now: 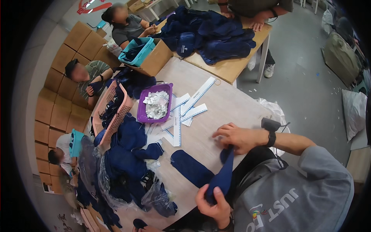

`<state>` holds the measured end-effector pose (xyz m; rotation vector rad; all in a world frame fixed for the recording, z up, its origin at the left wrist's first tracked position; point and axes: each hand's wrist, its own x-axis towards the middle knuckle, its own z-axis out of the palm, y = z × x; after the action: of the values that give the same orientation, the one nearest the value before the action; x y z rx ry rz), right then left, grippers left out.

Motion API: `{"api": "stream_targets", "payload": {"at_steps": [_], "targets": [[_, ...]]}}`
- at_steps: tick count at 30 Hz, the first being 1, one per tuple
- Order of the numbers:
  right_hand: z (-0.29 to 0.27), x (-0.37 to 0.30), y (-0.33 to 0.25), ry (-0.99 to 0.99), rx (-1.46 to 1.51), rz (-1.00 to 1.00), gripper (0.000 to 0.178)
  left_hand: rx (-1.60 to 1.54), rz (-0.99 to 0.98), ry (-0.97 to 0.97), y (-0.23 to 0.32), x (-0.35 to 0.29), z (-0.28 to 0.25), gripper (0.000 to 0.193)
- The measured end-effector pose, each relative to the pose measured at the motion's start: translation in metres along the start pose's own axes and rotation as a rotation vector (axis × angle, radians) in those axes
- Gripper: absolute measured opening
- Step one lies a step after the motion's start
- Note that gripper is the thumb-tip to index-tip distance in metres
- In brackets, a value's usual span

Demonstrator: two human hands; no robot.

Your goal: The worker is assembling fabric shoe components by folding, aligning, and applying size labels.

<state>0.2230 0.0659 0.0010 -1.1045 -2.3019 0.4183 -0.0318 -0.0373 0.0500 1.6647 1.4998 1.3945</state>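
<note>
My left hand grips the lower end of a long, narrow navy fabric piece, its thumb pressed on top. The cloth runs upward to my right hand, whose curled fingers hold its upper end; some fingertips are hidden beneath the hand. A dark watch is on that wrist. Flat on the table beside it lies a navy strip with a rounded end. Whether this strip joins the held cloth I cannot tell.
A purple basket of small white packets stands on the table by ruler-like paper strips. Left are a pink basket and navy items with plastic film. Beyond are a carton, navy caps and several co-workers.
</note>
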Motion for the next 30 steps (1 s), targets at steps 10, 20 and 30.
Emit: {"api": "stream_targets", "payload": {"at_steps": [10, 20, 30], "targets": [[-0.037, 0.074, 0.026, 0.077, 0.255, 0.252, 0.030, 0.279, -0.308, -0.267, -0.004, -0.004, 0.002, 0.058], [0.027, 0.051, 0.013, 0.049, 0.303, 0.348, 0.019, 0.301, 0.290, -0.580, -0.028, 0.018, 0.032, 0.037], [0.058, 0.056, 0.023, 0.077, 0.203, 0.085, 0.024, 0.249, 0.283, -0.569, -0.060, 0.021, 0.059, 0.028]]}}
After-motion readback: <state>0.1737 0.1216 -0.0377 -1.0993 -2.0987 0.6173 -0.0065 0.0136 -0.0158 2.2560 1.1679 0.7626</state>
